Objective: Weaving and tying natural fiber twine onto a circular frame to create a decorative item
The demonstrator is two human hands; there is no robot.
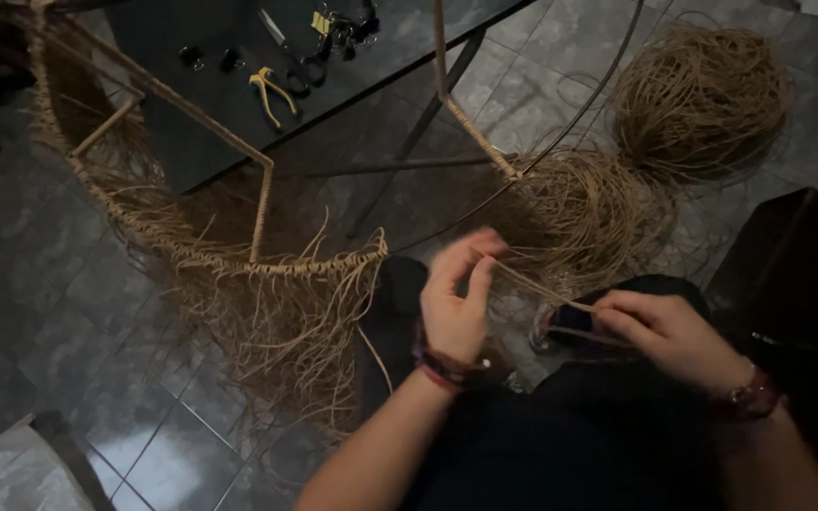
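Two hands, my left hand (456,301) and right hand (669,333), pinch one taut fibre strand (537,287); overpulling might snap it toward coil (702,95) at two o'clock.

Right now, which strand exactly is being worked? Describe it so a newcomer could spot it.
Start at the tangled heap of tan fibre on the tiled floor beside the wrapped frame. One flat strand runs taut between the left hand and the right hand. Unlike the loose fringe, it is pulled straight.

A thin tan fibre strand (534,286) stretches taut, slanting across the frame's centre right, from upper left down to lower right.
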